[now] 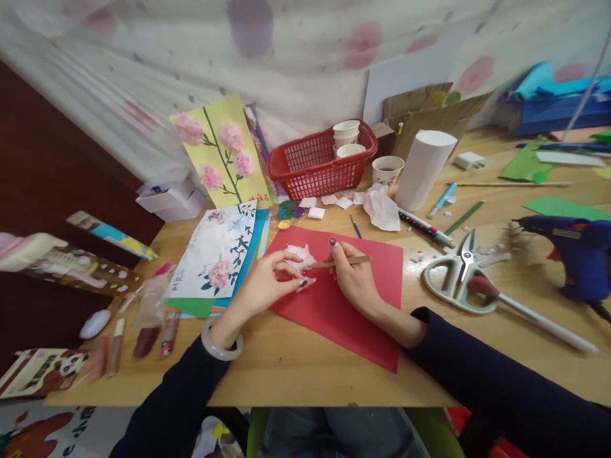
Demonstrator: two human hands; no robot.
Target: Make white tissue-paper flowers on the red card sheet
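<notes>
A sheet of red paper (334, 318) lies on the table under both hands. White, crumpled petal-like pieces (299, 257) rest on its upper left part. My left hand (274, 280) pinches a small white piece (307, 283) between thumb and finger. A thin wooden stick (359, 259) is gripped in my right hand (352, 273), and its tip points left to the white pieces. Whether the tip touches them is too small to tell.
Behind the paper stand a red basket (319, 168) with cups, a paper cup (387, 170) and a white roll (424, 168). Scissors (461, 280) and a blue glue gun (580, 254) lie right. Flower pictures (214, 254) are at the left.
</notes>
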